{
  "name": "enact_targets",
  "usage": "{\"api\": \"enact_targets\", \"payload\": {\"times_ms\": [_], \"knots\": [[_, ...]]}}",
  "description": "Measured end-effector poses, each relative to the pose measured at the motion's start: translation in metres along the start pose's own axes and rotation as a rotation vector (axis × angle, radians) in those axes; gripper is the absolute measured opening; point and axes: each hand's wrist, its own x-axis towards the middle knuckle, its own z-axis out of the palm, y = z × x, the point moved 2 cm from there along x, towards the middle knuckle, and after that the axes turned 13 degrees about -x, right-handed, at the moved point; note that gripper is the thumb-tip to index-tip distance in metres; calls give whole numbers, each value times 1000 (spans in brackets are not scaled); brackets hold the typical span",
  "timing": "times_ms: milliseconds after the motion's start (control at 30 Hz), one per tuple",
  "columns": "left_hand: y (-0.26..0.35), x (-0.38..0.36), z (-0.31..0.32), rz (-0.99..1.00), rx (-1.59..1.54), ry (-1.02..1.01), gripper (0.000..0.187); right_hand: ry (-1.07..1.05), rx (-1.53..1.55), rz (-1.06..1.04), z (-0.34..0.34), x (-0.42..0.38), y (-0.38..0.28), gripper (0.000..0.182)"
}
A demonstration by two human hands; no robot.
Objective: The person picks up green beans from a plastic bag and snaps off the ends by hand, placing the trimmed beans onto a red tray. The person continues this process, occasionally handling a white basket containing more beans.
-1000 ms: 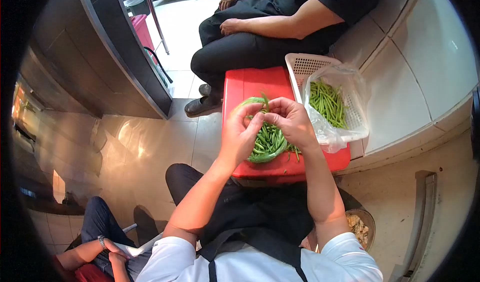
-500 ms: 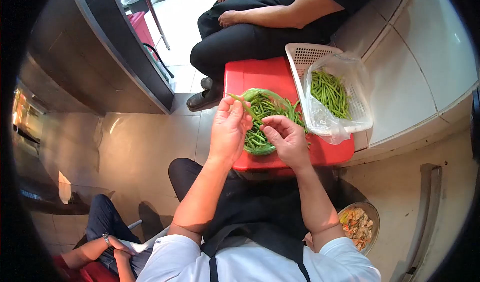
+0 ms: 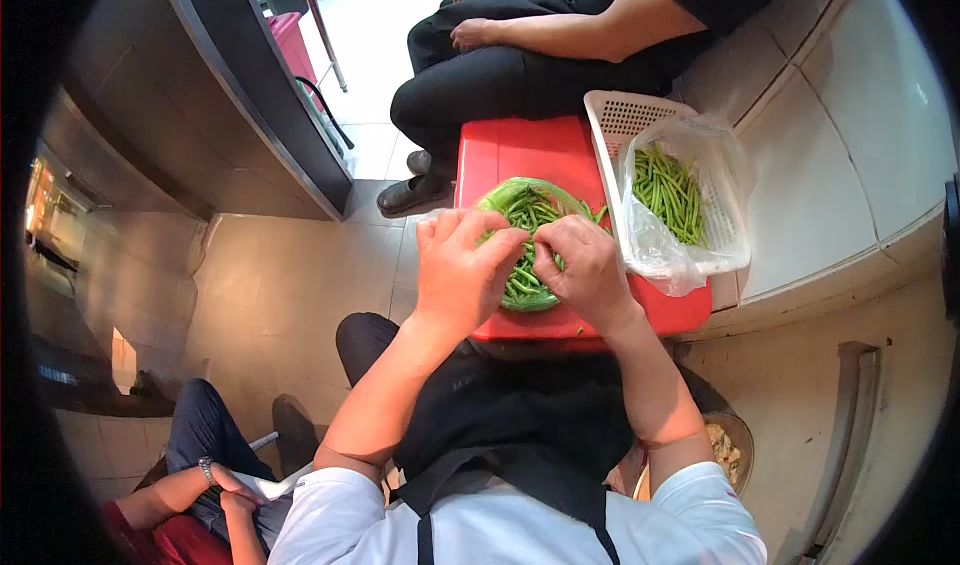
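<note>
My left hand (image 3: 462,270) and my right hand (image 3: 585,270) are close together, both with fingers pinched, over a green plastic bag (image 3: 497,193) full of snapped green beans (image 3: 528,287). Between my fingertips is a green bean, mostly hidden by the fingers. The bag stands on a red plastic surface (image 3: 505,150). To the right of it, a white basket (image 3: 612,110) holds a clear plastic bag (image 3: 655,265) with long whole green beans (image 3: 668,195).
A person in dark clothes (image 3: 560,80) sits beyond the red surface. Another person (image 3: 190,495) sits at the lower left. At the lower right stands a round container (image 3: 740,435) with food pieces in it. A tiled wall (image 3: 840,155) borders the right side.
My hands have come closer together, and the green bean that showed between them is now mostly covered. My right hand has turned knuckles up. The view has shifted slightly.
</note>
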Motion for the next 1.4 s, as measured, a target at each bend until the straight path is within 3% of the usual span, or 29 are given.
{"api": "enact_targets", "payload": {"times_ms": [167,367,633,767,867,967,1100,1167,1200,1300,1400], "knots": [[-2,-3,9,6,-19,-47,16,-17,-69,-106,-3,0,-4,10],[-2,-21,24,-50,-104,-95,17,-43,-37,-34,7,-21,-6,11],[3,-36,35,-186,-337,-5,14,60,273,489,24,-49,-24,7],[7,-40,40,-203,-424,45,17,16,528,767,34,-66,-24,7],[10,-42,44,-340,-562,107,11,-41,613,836,38,-81,-24,9],[3,-43,48,-723,-1042,264,6,38,374,631,25,-97,-27,8],[-16,-30,44,-823,-1415,403,9,-72,-128,438,6,-124,1,13],[-20,-29,46,-821,-1550,442,8,-10,-198,546,6,-120,25,9],[-22,-30,48,-839,-1596,467,7,32,-196,591,8,-117,32,21],[-23,-30,48,-872,-1651,520,8,13,-219,516,4,-107,27,32],[-23,-34,47,-854,-1642,517,8,-23,92,614,1,-83,7,28]]}}
